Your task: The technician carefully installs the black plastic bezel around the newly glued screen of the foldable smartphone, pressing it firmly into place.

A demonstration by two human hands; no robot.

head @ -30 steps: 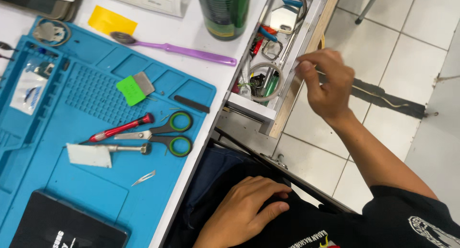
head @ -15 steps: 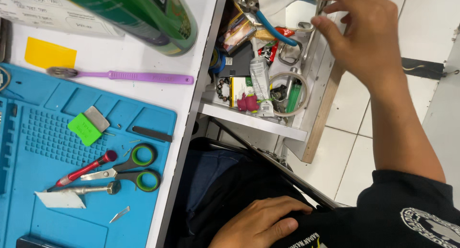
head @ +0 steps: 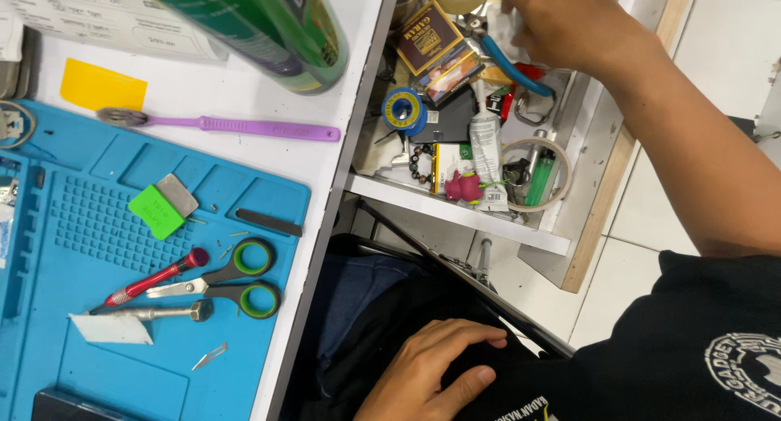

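The left hand [head: 443, 364] rests open on the dark lap. Beyond, the open drawer [head: 480, 219] holds a tube [head: 486, 148], tape rolls, a solder spool [head: 404, 109] and blue-handled pliers [head: 512, 67]; the right hand [head: 569, 22] reaches in, fingers curled, grip unclear.

Seen from above: the right hand [head: 569, 22] reaches into an open white drawer [head: 488, 218] crammed with small items — blue-handled pliers [head: 512, 67], a white tube [head: 486, 144], a blue solder reel [head: 404, 109]. The left hand [head: 435, 372] rests flat on the person's dark lap. On the white desk, a blue work mat [head: 98, 250] holds green-handled scissors [head: 236, 279] and a red screwdriver [head: 150, 281] — a purple toothbrush [head: 236, 128] lies beside it.
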